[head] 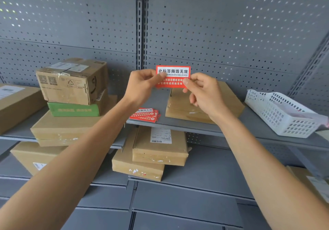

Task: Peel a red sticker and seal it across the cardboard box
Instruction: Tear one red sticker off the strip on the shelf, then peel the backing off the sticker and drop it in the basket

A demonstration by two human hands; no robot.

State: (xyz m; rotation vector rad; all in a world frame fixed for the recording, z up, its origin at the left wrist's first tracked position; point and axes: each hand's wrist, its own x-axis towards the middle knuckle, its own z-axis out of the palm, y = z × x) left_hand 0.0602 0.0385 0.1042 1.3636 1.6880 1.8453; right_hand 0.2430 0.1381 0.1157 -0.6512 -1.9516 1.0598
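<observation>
A red sticker (173,76) with a white band and printed characters is held up in front of the shelf's back panel. My left hand (140,85) pinches its left edge between thumb and fingers. My right hand (201,92) pinches its lower right corner. Just behind and below the sticker, a flat cardboard box (231,103) lies on the grey shelf (249,122), partly hidden by my right hand. A small stack of more red stickers (144,115) rests on the shelf to the box's left.
Several cardboard parcels (71,81) and a green box (73,109) are stacked on the left shelf. A white perforated basket (283,114) sits at the right. Two flat boxes (160,151) lie on the shelf below. A perforated grey panel backs the shelves.
</observation>
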